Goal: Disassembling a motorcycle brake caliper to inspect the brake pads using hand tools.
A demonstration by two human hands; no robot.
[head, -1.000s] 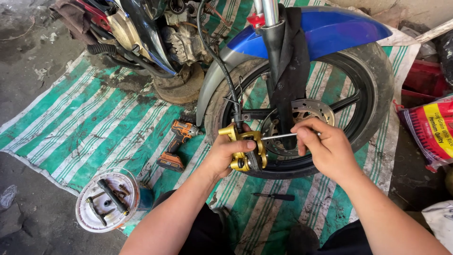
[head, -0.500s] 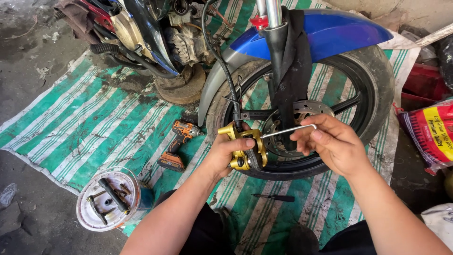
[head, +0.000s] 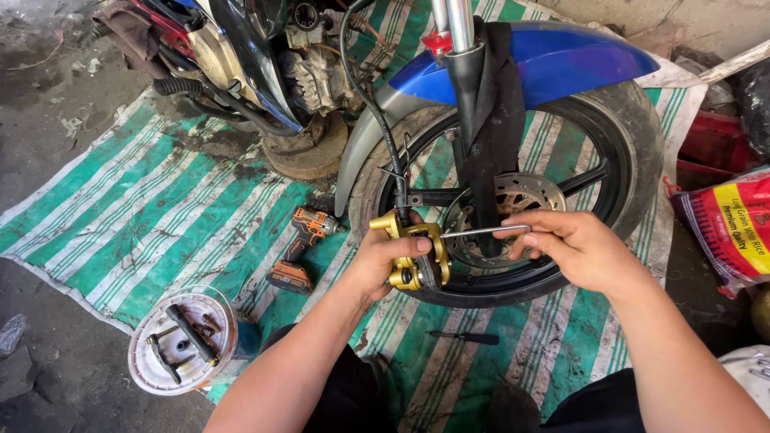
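Note:
My left hand (head: 383, 261) grips a gold brake caliper (head: 411, 250) beside the front wheel (head: 634, 160) of a motorcycle. My right hand (head: 573, 248) pinches the bent end of a thin metal hex key (head: 481, 232), whose long arm points left into the caliper. Behind the key sits the drilled brake disc (head: 521, 196), partly hidden by the black-wrapped fork leg (head: 481, 152). A blue mudguard (head: 553, 56) arches over the tyre. A black hose (head: 377, 120) runs down to the caliper.
A green-and-white striped mat (head: 160, 216) covers the ground. On it lie an orange cordless drill (head: 298, 248) and a small dark screwdriver (head: 465, 337). A round white lid (head: 181, 339) with tools sits at lower left. The engine (head: 305, 72) is behind; a printed sack (head: 734, 232) at right.
My right hand has shifted a little left and lower, and the hex key now lies more level against the caliper. My left hand has kept its hold on the caliper.

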